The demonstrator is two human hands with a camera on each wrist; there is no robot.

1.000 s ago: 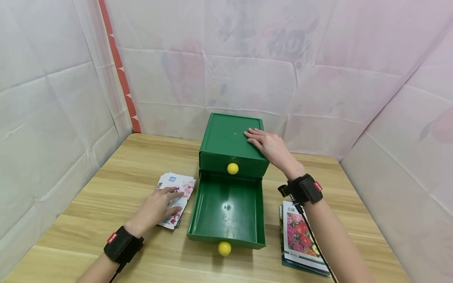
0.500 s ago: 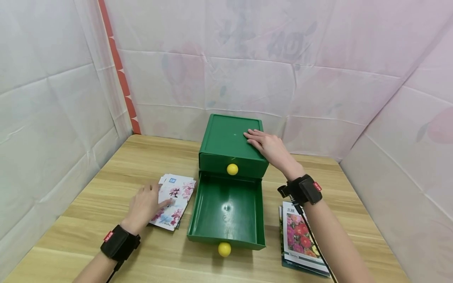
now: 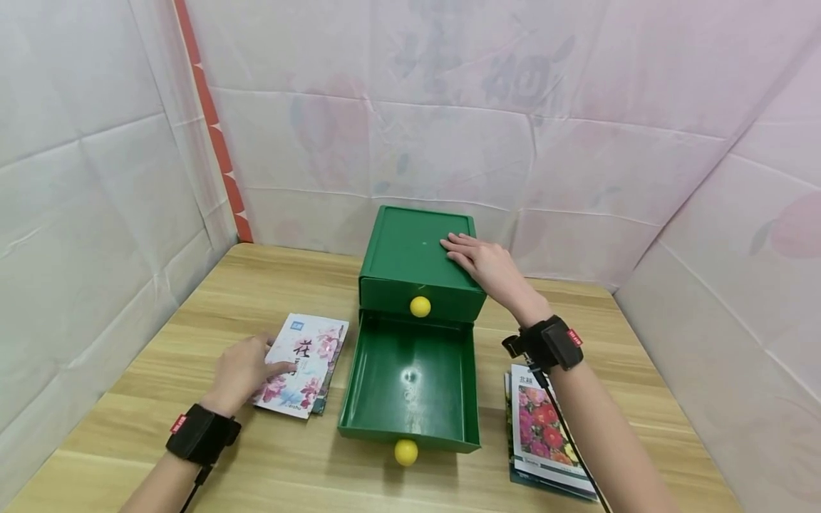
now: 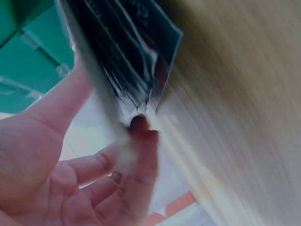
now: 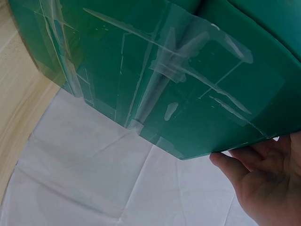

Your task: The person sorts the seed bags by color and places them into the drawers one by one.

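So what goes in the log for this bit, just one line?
left hand: pinches top flower booklet | right hand: flat on green drawer box | lower drawer: open, nothing inside | second booklet stack: right of drawer

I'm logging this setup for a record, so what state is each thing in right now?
Upper drawer: shut.
Lower drawer: pulled open, nothing inside.
Green drawer box: upright on the table.
Left booklet stack: top booklet gripped at its left edge.
Right booklet stack: flat, untouched.
Left hand: grips the top booklet.
Right hand: rests flat on the box top.
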